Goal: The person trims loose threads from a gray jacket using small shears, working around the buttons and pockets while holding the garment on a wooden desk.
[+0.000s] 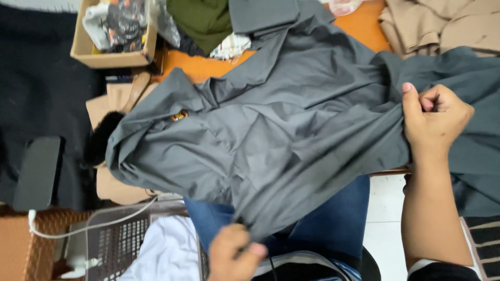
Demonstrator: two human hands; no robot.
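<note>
While the big grey garment sprawls across most of the orange tabletop, it spills off the near edge and down over the person's blue jeans. It's crumpled and creased all over, and a small orange-and-dark badge shows on its left part. Off to the left, a black cloth covers that side, with a flat dark rectangular object lying on it. Up at the top right, folded tan fabric is piled just beyond the grey one, and at the top there's a dark green cloth beside a cardboard box stuffed with patterned bits. Down at the bottom left sits a grey perforated basket with white cloth in it, a white cable trailing across its rim. Now the hands: the right hand is fisted tight on the garment's right portion, thumb up along the fabric, bunching it at the tabletop's edge. The left hand, low in the lap, is pinched closed on the garment's hanging lower edge.
</note>
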